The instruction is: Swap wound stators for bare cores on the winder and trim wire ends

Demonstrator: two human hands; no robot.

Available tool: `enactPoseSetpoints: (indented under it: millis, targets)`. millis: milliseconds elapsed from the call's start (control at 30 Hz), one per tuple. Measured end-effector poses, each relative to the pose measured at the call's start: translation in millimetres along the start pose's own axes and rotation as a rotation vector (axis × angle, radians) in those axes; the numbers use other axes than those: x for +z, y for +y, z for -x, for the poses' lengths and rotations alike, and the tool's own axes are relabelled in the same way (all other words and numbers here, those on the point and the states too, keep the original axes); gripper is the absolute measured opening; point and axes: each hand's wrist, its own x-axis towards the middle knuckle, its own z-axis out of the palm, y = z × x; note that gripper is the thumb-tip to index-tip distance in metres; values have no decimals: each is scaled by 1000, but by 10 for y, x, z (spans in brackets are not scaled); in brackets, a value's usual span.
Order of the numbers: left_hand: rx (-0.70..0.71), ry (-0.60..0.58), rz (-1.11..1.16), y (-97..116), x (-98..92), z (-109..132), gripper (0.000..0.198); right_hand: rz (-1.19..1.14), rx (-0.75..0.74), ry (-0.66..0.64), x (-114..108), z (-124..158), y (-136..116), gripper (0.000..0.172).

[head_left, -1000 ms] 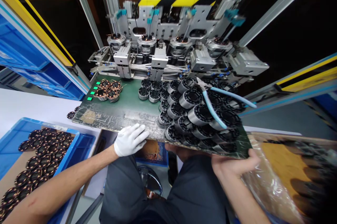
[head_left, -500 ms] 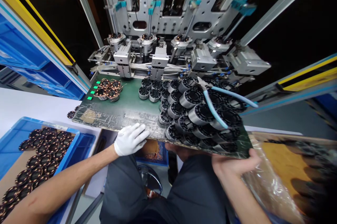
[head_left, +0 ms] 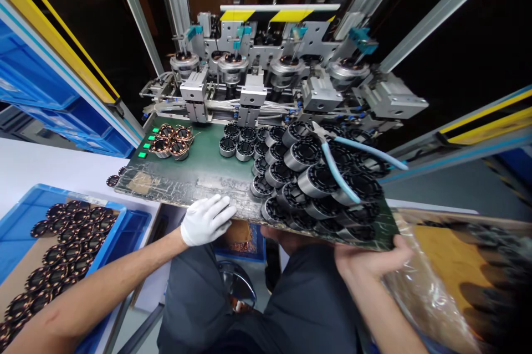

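My left hand (head_left: 208,221), in a white glove, lies flat on the worn front edge of the green work board (head_left: 203,177), fingers stretched out. My bare right hand (head_left: 374,260) is at the board's right front corner, thumb showing and fingers hidden below the edge. Near it, stacked black-and-silver stator cores (head_left: 320,179) cover the board's right side. Pliers with light blue handles (head_left: 338,174) lie spread on top of them. Several copper-wound stators (head_left: 170,140) sit at the board's left, beside small green lights (head_left: 145,147).
Behind the board stands a winding machine with several metal heads (head_left: 233,68) and a yellow-black striped bar (head_left: 278,14). At left, a blue tray (head_left: 120,221) holds wound stators. To the right is a box with clear plastic film (head_left: 419,287). Metal posts (head_left: 137,16) flank the machine.
The machine's striped bar and the plate and teal clamps below it have moved down toward the metal heads. Both my hands and the parts on the board have stayed in place.
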Motion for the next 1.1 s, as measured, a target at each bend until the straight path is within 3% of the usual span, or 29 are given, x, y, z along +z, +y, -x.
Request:
enactPoseSetpoints:
  millis: [633,900,1100]
  targets:
    - [-3,30,9,8,-30,-63,29,73,-21,-66,-27,-10,-4,46]
    - [0,28,13,0,-29,-54,31,17,10,25,-1,-8,1,47]
    - [-2,24,8,5,-29,-54,30,35,6,9,13,-2,-9,46]
